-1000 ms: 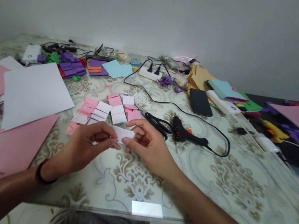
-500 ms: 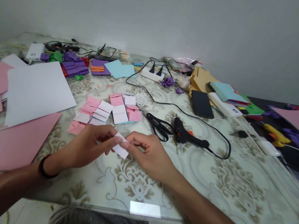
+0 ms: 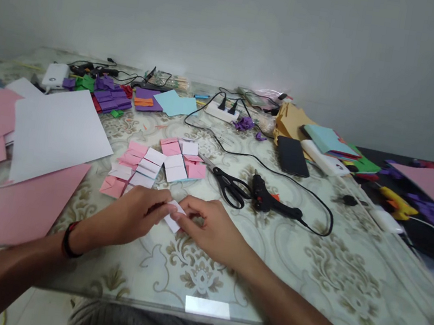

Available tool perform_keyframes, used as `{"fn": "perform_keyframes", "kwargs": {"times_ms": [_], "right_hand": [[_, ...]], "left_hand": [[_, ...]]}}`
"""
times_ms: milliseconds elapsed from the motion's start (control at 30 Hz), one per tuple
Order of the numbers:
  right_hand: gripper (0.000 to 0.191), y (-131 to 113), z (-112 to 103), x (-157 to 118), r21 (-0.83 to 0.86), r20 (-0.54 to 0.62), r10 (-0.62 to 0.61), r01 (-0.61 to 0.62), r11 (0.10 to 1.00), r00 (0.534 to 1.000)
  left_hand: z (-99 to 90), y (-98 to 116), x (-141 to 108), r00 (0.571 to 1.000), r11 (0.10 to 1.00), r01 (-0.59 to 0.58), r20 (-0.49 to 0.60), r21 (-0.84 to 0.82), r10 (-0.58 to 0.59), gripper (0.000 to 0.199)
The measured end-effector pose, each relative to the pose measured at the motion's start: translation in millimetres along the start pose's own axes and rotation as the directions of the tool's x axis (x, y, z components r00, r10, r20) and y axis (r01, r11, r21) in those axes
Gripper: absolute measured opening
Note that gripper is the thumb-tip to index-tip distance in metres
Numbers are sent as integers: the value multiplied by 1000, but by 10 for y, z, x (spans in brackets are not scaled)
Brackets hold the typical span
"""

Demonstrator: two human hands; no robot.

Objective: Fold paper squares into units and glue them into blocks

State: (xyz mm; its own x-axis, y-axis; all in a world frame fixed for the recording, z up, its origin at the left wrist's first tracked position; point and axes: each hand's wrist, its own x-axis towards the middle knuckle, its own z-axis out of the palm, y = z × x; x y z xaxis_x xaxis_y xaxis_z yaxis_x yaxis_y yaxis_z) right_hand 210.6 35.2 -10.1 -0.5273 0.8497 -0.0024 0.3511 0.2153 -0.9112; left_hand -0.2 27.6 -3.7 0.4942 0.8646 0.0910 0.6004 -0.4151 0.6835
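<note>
A small piece of white paper (image 3: 172, 223) is pinched between both hands, low over the patterned table. My left hand (image 3: 137, 217) grips its left side with thumb and fingers, and a dark band circles that wrist. On the other side my right hand (image 3: 209, 228) is closed on the same paper, thumb on top. Just beyond the hands lie folded white paper pieces (image 3: 175, 167) and folded pink paper pieces (image 3: 113, 186), set in two groups. Black-handled scissors (image 3: 233, 188) and a black glue gun (image 3: 273, 198) rest to the right of them.
At left are a large white sheet (image 3: 59, 132) and pink sheets (image 3: 24, 209). A power strip (image 3: 222, 111) with a black cord (image 3: 259, 156) stands at the back. A black phone (image 3: 292, 156) lies near a white power bank (image 3: 324, 158). Purple folded papers (image 3: 111, 99) sit back left.
Both hands have drawn slightly closer together around the white paper, and less of it shows. The whole view has shifted slightly; the things on the table lie as before.
</note>
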Motion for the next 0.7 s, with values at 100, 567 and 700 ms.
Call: {"fn": "perform_keyframes", "kwargs": {"times_ms": [100, 567, 700], "right_hand": [[23, 14, -19, 9, -23, 44, -13, 14, 1000, 999], [23, 69, -142, 48, -169, 102, 66, -48, 984, 993], [32, 48, -355, 67, -265, 166, -30, 74, 961, 986]], "left_hand": [[10, -25, 0, 997, 997, -61, -46, 49, 63, 34], [136, -97, -17, 1000, 989, 6, 17, 147, -9, 44], [230, -76, -73, 999, 966, -15, 44, 258, 3, 59]]}}
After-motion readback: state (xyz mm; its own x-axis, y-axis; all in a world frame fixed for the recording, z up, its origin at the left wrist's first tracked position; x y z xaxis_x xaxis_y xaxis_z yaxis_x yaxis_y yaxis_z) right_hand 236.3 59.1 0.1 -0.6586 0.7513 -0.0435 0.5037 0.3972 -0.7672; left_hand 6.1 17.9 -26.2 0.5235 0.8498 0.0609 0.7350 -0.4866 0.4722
